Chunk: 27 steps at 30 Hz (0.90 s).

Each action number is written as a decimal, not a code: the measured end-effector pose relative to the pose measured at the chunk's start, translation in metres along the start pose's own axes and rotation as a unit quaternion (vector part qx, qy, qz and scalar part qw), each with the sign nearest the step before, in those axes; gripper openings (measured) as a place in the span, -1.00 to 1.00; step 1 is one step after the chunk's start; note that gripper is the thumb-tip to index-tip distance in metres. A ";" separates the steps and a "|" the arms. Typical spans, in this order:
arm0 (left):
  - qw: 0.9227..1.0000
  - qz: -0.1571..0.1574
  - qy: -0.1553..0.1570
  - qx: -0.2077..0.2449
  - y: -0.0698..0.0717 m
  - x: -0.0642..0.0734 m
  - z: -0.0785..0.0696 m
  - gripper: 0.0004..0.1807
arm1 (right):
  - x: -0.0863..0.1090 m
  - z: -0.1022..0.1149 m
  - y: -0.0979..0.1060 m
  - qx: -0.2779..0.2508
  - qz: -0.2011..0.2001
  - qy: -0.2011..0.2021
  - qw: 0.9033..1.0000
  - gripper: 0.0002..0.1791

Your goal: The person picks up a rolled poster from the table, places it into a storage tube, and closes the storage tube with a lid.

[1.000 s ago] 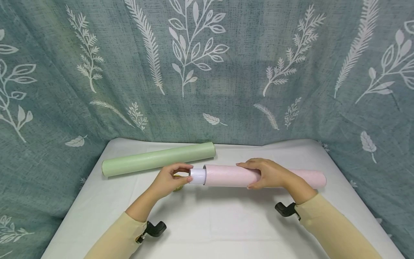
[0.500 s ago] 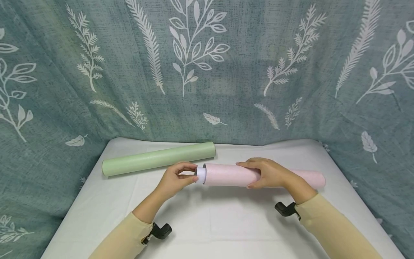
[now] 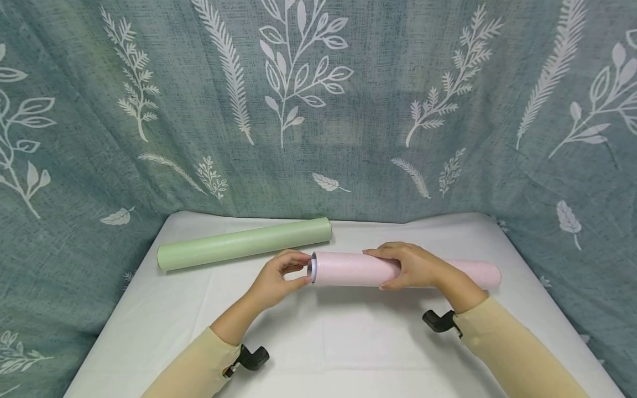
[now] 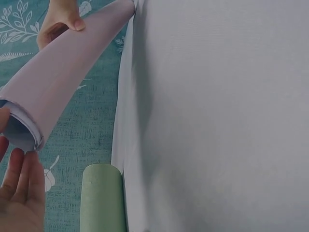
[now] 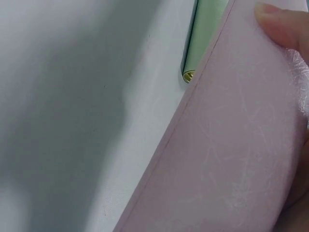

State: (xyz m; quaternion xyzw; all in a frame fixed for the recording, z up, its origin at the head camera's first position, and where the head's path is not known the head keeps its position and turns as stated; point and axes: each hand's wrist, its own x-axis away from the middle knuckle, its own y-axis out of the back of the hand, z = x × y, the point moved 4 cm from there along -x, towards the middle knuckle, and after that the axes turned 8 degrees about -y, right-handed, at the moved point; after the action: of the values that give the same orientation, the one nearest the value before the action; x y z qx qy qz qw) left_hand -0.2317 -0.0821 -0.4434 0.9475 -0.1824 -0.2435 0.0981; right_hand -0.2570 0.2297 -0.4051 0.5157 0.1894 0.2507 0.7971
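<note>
In the head view a long pink tube (image 3: 343, 269) lies sideways, its right end tilted slightly down, with a shadow on the cloth below. My right hand (image 3: 415, 267) grips it around the middle, thumb on the near side and fingers over the far side. A white rolled sheet (image 3: 313, 268) sits inside the tube's left opening, only a narrow rim showing. My left hand (image 3: 278, 279) holds that rim between thumb and fingertips. The left wrist view shows the white roll (image 4: 24, 126) hollow within the pink tube's mouth.
A pale green tube (image 3: 244, 243) lies slantwise on the white tablecloth (image 3: 348, 342), behind my left hand. A gold-coloured opening (image 5: 189, 76) shows at one end of it. A patterned blue-green curtain (image 3: 378, 110) stands behind the table.
My left hand has moved right, sliding the white roll into the pink tube until only its rim shows. A small gold round item near that hand is out of sight. The right hand stays put.
</note>
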 end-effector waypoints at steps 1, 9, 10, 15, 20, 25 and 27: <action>1.000 0.000 -0.001 -0.009 0.000 0.000 0.000 -0.58 | 0.000 0.000 0.000 0.000 0.001 -0.001 1.000 -0.14; 0.996 0.000 -0.003 -0.088 -0.004 0.000 0.000 -0.57 | 0.000 0.000 0.000 0.004 0.002 -0.002 1.000 -0.14; 0.995 -0.001 -0.002 -0.095 -0.004 0.000 0.000 -0.57 | 0.000 0.000 0.000 0.006 0.002 0.000 1.000 -0.14; 0.994 -0.008 -0.007 -0.110 -0.006 0.000 0.000 -0.58 | 0.000 0.000 -0.001 0.006 0.002 -0.002 1.000 -0.15; 0.994 -0.005 -0.010 -0.107 -0.006 0.001 0.000 -0.57 | 0.000 0.000 -0.002 0.008 -0.001 -0.003 1.000 -0.14; 0.993 -0.006 -0.012 -0.114 -0.001 0.003 -0.001 -0.57 | 0.001 0.000 -0.002 0.009 -0.002 -0.001 1.000 -0.14; 0.994 -0.006 -0.013 -0.112 0.003 0.004 -0.001 -0.57 | 0.001 0.000 -0.002 0.007 -0.001 -0.002 1.000 -0.14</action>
State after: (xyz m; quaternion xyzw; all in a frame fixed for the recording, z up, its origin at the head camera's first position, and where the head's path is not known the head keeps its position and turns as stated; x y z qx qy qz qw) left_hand -0.2287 -0.0862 -0.4439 0.9284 -0.1496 -0.2752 0.2001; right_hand -0.2558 0.2300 -0.4066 0.5219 0.1899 0.2476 0.7939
